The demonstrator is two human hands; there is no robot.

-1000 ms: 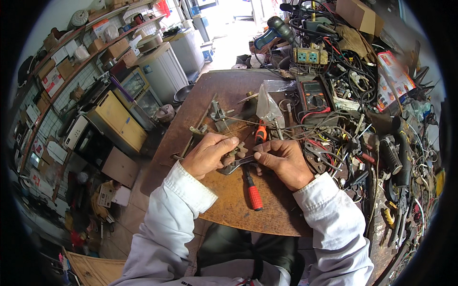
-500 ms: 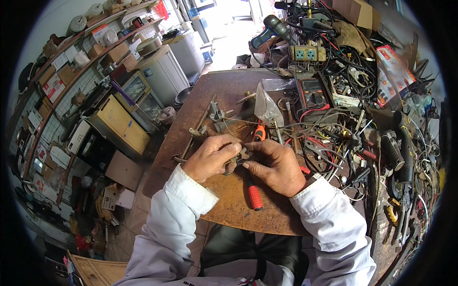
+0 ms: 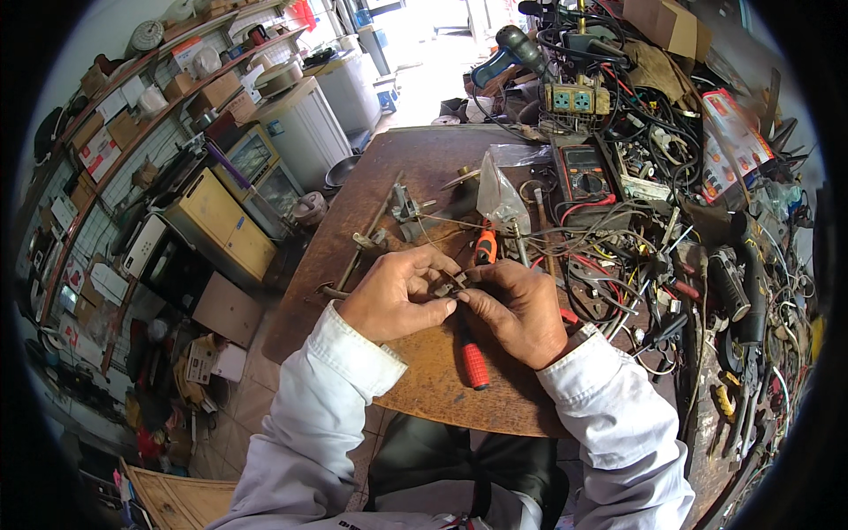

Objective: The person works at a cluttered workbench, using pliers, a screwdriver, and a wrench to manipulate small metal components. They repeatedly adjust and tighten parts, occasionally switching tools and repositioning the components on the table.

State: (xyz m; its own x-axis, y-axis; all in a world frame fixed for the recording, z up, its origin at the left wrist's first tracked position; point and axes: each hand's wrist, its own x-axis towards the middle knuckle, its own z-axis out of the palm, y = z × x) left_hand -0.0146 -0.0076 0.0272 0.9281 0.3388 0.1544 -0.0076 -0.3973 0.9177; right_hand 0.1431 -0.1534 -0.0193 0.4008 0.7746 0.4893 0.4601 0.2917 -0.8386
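Observation:
My left hand (image 3: 402, 300) and my right hand (image 3: 508, 309) meet over the middle of the wooden bench (image 3: 424, 371), both closed on a small dark metal part (image 3: 449, 286), mostly hidden by my fingers. Below them lies a red-handled screwdriver (image 3: 473, 362), its tip hidden. Just beyond my fingers are an orange-handled tool (image 3: 485, 246), a clear plastic bag (image 3: 497, 199) and a silvery metal rod (image 3: 518, 243). A metal assembly (image 3: 405, 203) with rods and thin tubing lies at the back left of my hands.
A multimeter (image 3: 581, 172) lies at back right among tangled cables and tools, below an outlet box (image 3: 571, 99) and a cardboard box (image 3: 662, 22). Black tools (image 3: 731, 287) crowd the right side. Shelves and cabinets (image 3: 212, 221) line the left, beside the tiled floor.
My hands have drawn together around the small part. My right fingers moved left onto it, and my left thumb has dropped lower, toward my right thumb.

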